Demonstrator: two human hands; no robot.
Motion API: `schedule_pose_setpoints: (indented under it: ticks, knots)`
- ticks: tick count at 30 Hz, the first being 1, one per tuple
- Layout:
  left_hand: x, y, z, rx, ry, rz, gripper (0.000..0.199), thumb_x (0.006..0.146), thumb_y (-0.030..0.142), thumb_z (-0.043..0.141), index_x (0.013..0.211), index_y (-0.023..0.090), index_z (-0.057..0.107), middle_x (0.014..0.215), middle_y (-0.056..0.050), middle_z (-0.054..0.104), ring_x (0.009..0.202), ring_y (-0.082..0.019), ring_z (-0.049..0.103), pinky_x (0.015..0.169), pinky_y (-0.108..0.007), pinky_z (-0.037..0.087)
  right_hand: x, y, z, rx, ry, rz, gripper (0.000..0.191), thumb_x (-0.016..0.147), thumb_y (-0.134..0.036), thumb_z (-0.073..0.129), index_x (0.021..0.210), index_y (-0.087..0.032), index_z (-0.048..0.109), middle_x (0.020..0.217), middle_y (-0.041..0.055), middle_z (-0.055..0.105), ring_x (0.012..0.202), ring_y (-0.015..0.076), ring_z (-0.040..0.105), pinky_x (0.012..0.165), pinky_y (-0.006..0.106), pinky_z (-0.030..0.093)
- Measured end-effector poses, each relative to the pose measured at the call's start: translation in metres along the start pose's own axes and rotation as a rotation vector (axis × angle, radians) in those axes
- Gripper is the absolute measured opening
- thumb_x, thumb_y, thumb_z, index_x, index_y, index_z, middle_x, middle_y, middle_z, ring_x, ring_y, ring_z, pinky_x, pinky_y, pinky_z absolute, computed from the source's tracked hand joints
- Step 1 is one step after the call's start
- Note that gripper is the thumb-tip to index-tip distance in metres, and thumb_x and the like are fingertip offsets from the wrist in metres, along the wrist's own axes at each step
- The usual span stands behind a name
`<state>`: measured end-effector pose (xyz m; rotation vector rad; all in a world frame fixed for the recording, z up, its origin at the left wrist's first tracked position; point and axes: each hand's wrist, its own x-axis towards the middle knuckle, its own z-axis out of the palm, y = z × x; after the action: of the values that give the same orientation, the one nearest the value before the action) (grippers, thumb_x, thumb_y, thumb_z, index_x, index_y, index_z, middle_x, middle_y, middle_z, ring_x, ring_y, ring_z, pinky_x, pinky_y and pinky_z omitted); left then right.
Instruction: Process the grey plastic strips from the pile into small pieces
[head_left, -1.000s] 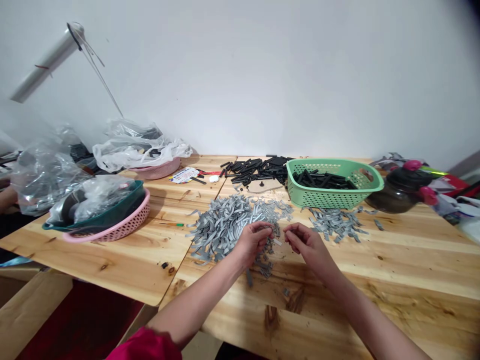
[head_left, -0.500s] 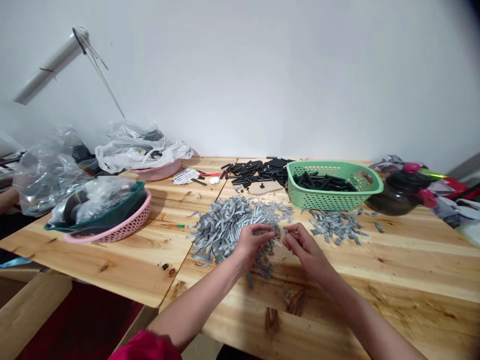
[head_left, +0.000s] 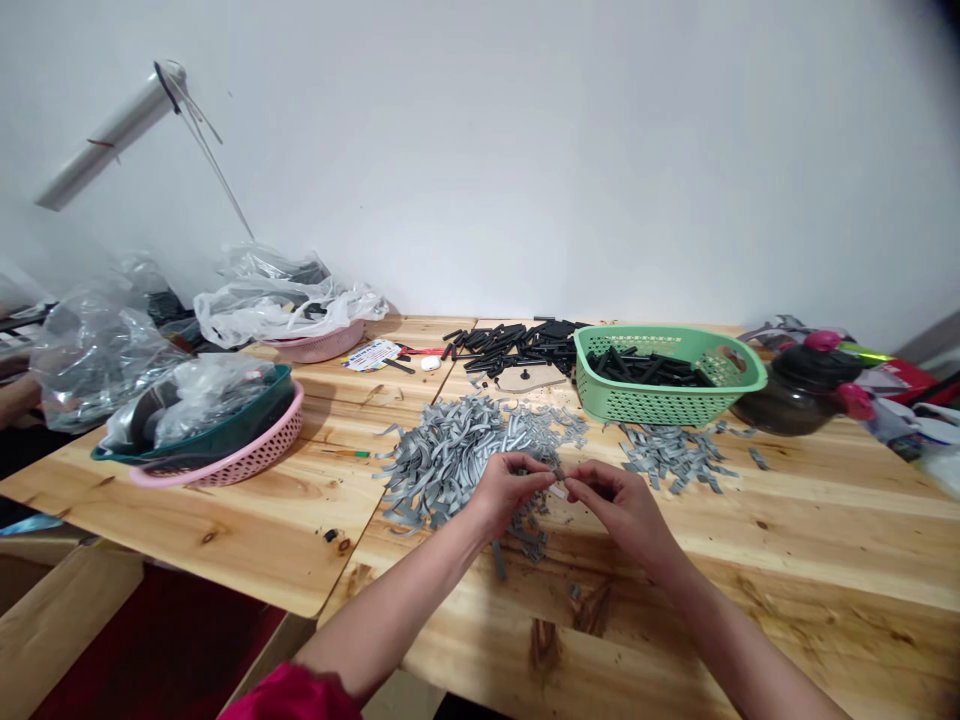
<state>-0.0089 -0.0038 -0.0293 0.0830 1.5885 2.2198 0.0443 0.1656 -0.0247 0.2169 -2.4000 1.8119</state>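
My left hand [head_left: 506, 492] is closed in a pinch just over the near right side of a heap of grey strips [head_left: 442, 455]. Opposite it, my right hand [head_left: 622, 510] also pinches with thumb and forefinger, and the fingertips of both hands almost meet. A small grey piece shows dimly at the right fingertips; what the left fingers hold is too small to name. Beyond the right hand lies a smaller pile of short grey strips [head_left: 667, 455]. Tiny grey bits [head_left: 559, 425] are scattered along the heap's right side.
A green basket [head_left: 652, 405] holding black bar-shaped pieces stands behind the small pile, with more loose black pieces [head_left: 517, 345] to its left. A dark pot with pink handles [head_left: 799, 390] is at right. Stacked baskets [head_left: 247, 460] with plastic bags stand at left.
My right hand has moved slightly left and down, bringing its fingertips up to those of my left hand. The gap between them has nearly closed.
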Motion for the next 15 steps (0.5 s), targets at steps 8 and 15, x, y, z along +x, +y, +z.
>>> schedule_pose_setpoints:
  ticks: [8, 15]
  knots:
    - [-0.0037, 0.0044, 0.0030, 0.227, -0.044, 0.168, 0.027, 0.051, 0.030, 0.089, 0.062, 0.013, 0.071, 0.070, -0.005, 0.070, 0.067, -0.014, 0.059, 0.069, -0.025, 0.044, -0.0043, -0.0070, 0.0016, -0.169, 0.046, -0.034, 0.025, 0.086, -0.040, 0.059, 0.082, -0.017, 0.068, 0.069, 0.0033, 0.063, 0.064, 0.0160, 0.053, 0.060, 0.026, 0.039]
    - [-0.0093, 0.0051, 0.0021, 0.334, -0.041, 0.190, 0.032, 0.053, 0.039, 0.087, 0.071, 0.016, 0.078, 0.066, -0.004, 0.067, 0.061, -0.013, 0.054, 0.062, -0.026, 0.039, -0.0043, 0.0007, -0.0040, 0.000, 0.014, 0.057, 0.030, 0.078, -0.048, 0.068, 0.090, -0.020, 0.064, 0.070, 0.0045, 0.067, 0.069, 0.0207, 0.063, 0.063, 0.028, 0.047]
